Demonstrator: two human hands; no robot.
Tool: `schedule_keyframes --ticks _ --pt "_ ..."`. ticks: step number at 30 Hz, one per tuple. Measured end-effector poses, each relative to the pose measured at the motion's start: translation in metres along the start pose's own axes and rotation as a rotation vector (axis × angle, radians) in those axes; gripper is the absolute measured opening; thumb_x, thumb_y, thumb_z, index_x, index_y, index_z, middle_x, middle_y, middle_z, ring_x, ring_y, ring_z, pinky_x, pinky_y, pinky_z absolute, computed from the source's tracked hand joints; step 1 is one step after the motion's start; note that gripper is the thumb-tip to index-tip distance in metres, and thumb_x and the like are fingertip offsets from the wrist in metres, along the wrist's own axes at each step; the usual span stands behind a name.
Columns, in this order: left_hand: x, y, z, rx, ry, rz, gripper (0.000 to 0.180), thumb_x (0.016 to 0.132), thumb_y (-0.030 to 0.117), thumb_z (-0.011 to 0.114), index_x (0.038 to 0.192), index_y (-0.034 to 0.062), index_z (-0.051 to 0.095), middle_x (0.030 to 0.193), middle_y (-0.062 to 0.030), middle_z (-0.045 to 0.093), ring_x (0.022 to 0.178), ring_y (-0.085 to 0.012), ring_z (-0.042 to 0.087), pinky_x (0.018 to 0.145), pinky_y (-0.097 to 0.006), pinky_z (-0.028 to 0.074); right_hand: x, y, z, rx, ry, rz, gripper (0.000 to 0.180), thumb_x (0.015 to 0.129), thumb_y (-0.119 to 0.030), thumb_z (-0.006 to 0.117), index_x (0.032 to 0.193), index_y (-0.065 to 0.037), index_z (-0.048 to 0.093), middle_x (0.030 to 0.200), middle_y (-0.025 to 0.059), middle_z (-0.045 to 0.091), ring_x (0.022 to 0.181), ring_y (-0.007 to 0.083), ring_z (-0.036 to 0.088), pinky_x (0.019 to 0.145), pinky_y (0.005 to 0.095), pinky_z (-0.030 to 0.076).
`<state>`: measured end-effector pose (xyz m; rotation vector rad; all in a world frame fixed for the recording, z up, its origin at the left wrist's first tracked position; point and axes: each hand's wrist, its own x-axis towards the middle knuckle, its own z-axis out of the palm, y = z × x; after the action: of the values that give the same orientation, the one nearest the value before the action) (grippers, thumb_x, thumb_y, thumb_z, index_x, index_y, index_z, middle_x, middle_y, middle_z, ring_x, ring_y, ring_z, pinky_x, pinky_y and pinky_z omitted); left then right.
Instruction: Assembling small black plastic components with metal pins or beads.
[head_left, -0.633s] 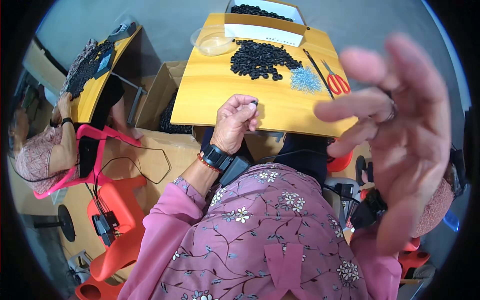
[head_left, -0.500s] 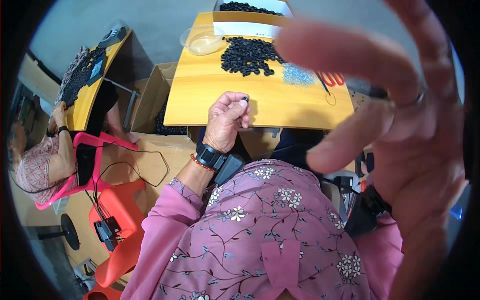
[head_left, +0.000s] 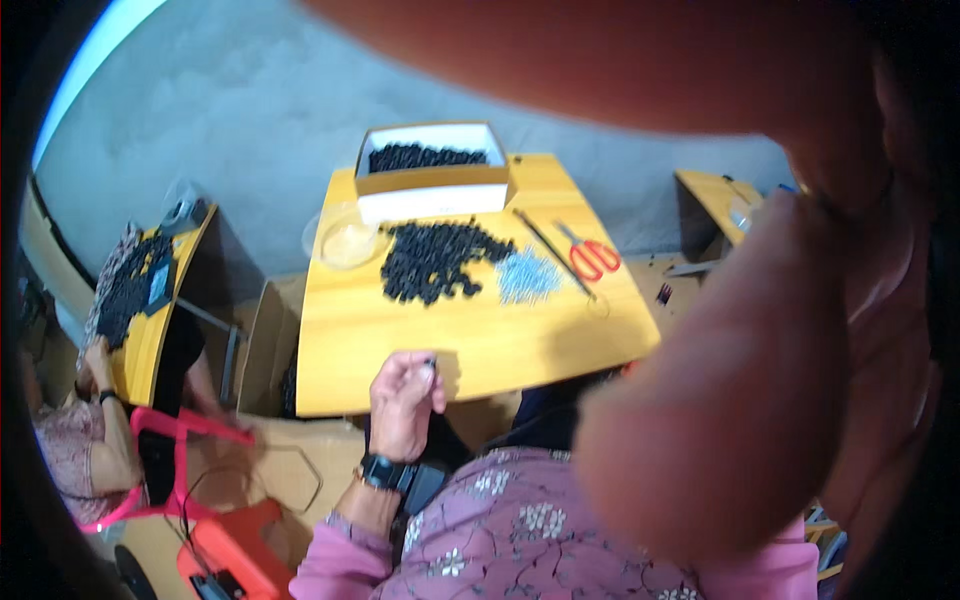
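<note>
My left hand (head_left: pixel 402 400) is closed by the table's near edge, thumb and fingers pinching a small black piece (head_left: pixel 430 363). That piece is mostly covered by the fingertips. Very near the camera, my right hand (head_left: pixel 850 300) looms large and blurred across the right side. Its thumb and finger are spread apart, with nothing seen between them. On the yellow table (head_left: pixel 480 355) lies a pile of small black round pieces (head_left: pixel 430 265). Right of it is a heap of small light-blue pieces (head_left: pixel 527 276).
A white-walled box (head_left: pixel 432 203) of black pieces and a clear round bowl (head_left: pixel 347 246) stand farther back. Red-handled scissors (head_left: pixel 595 262) lie beside a thin dark tool (head_left: pixel 555 255). A cardboard box (head_left: pixel 262 350) adjoins the table's left. A co-worker's hand (head_left: pixel 97 362) is at another table.
My right hand has come closer to the camera and fills more of the picture. The view has tilted up, so the table sits lower. My left hand keeps its pinch.
</note>
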<state>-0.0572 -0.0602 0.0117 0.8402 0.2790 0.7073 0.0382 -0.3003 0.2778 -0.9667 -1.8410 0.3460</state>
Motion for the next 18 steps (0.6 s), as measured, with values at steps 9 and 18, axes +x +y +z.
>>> schedule_keyframes --ticks 9,18 --pt "0.002 0.001 -0.002 0.009 -0.03 -0.02 0.017 0.091 0.011 0.067 0.105 0.0039 0.059 0.084 -0.0067 0.062 0.067 -0.0137 0.059 0.056 -0.026 0.051 0.119 0.026 0.0 -0.036 0.023 0.029 0.083 0.087 -0.055 0.059 0.138 0.008 0.039 0.131 0.0318 0.053 0.109 0.0343 0.064 0.1 0.0434 0.046" --pt "0.011 -0.005 0.0 -0.032 -0.055 -0.017 0.014 0.093 0.008 0.063 0.106 0.0028 0.059 0.082 -0.0068 0.062 0.064 -0.0131 0.058 0.057 -0.025 0.05 0.11 0.011 -0.017 0.096 0.04 0.101 0.072 0.094 -0.051 0.052 0.135 0.007 0.046 0.132 0.032 0.053 0.113 0.0352 0.062 0.102 0.0429 0.044"
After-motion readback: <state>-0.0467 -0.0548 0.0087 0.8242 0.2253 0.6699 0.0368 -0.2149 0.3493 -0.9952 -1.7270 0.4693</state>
